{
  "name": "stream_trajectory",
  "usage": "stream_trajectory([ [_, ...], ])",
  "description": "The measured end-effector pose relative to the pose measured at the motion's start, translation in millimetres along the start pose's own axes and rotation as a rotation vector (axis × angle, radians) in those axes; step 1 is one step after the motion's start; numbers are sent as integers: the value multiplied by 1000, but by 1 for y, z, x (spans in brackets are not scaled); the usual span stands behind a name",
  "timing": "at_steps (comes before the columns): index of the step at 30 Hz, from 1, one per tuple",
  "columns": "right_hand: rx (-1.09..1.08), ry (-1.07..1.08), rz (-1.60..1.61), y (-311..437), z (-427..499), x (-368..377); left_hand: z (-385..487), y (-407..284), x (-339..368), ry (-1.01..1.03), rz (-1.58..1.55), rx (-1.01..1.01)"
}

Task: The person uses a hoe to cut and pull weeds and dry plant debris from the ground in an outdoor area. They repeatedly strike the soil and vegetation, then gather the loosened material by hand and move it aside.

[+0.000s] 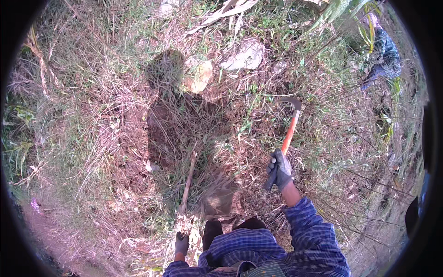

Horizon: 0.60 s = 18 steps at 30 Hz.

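Observation:
My right hand [279,169], in a grey work glove, grips the orange handle of a sickle [290,133]. Its curved dark blade points away from me and hooks to the left, over grass and weeds. Low in the view, close to my left leg, is my left hand [181,244], also gloved, with its fingers curled. Pale dry leaves [188,225] lie around it; whether it holds any of them I cannot tell. A dry woody stalk [188,180] lies just ahead of that hand.
Two pale rocks, one yellowish [199,75] and one whitish [246,54], sit in the grass ahead. Another person [385,53] in a plaid shirt is at the upper right. Thin bare stems [360,183] cross the right side. A broken dry stalk [41,62] stands at far left.

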State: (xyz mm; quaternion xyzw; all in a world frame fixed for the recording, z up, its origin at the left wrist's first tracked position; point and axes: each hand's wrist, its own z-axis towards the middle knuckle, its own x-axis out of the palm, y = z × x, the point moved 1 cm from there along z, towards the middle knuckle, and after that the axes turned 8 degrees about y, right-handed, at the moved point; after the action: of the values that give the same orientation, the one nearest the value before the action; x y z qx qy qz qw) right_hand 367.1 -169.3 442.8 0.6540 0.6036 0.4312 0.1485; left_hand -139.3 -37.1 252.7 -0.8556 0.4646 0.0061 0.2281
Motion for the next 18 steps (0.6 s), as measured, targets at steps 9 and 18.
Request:
stream_trajectory([
  [9, 217, 288, 342, -51, 114, 91, 24, -15, -23, 278, -515, 58],
  [18, 839, 567, -500, -167, -100, 99, 47, 54, -35, 114, -535, -152],
])
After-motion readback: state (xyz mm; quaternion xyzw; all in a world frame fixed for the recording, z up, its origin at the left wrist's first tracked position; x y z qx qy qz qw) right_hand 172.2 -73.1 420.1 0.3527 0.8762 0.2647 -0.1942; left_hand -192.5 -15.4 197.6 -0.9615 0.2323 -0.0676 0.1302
